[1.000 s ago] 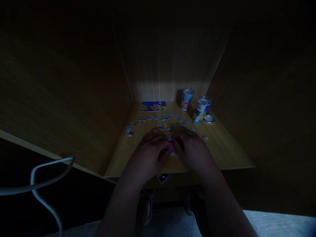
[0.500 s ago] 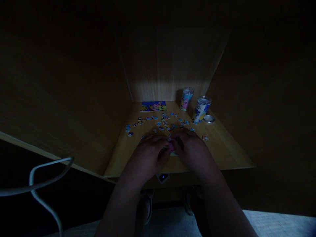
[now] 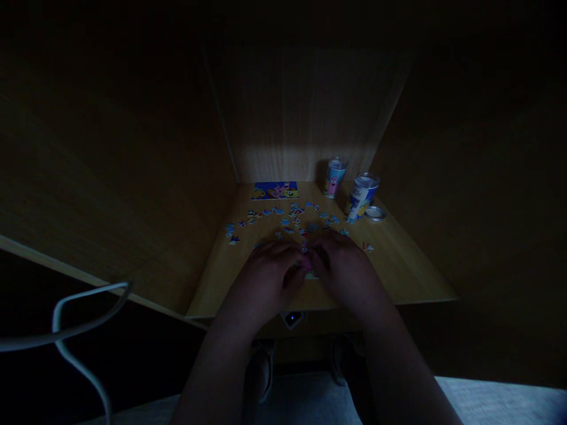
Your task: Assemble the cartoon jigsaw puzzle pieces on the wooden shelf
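Both my hands rest close together on a small wooden desk [image 3: 398, 271] in dim light. My left hand [image 3: 266, 274] and my right hand [image 3: 345, 268] meet fingertip to fingertip over a small cluster of pinkish puzzle pieces [image 3: 305, 260], fingers curled and pressed onto them. What exactly each finger grips is hidden by the hands and the dark. Several loose blue and pink puzzle pieces [image 3: 292, 218] lie scattered just beyond my hands.
A colourful picture card [image 3: 275, 190] lies at the desk's back. Two cartoon-printed tins [image 3: 335, 177] [image 3: 362, 196] stand back right, with a round lid [image 3: 375, 213] beside them. Wooden panels wall the desk on three sides. A white cable [image 3: 75, 330] loops at lower left.
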{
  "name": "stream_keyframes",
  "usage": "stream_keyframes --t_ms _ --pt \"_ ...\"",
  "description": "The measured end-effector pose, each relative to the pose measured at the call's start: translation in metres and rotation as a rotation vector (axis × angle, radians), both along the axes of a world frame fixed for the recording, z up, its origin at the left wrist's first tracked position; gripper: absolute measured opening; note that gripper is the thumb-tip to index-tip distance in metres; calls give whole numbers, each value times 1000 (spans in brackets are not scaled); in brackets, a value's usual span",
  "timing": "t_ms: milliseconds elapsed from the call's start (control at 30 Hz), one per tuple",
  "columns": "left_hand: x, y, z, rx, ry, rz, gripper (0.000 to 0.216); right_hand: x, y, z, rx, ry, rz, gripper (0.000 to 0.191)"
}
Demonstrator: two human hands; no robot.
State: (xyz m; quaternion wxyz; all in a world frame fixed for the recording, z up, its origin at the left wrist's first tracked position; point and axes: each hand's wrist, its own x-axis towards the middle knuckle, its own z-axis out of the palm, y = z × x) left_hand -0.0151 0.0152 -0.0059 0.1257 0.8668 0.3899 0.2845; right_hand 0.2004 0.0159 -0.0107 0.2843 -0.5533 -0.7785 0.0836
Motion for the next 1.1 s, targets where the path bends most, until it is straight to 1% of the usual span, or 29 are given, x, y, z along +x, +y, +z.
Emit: stream_keyframes --t_ms 200,533,867,1033,1100 --pt "1 0 0 -5 -3 -1 9 -1 -1 2 6 8 -2 12" --pt "0 -1 1 10 2 -9 10 0 0 -1 13 -2 9 12" --pt "2 -1 3 14 -20 -8 11 -1 -2 1 27 -23 8 14" --pt "1 -1 1 5 -10 -7 13 1 -2 -1 24 -22 5 14" --pt "1 -1 0 10 -11 -7 10 1 -1 -2 20 -15 10 14"
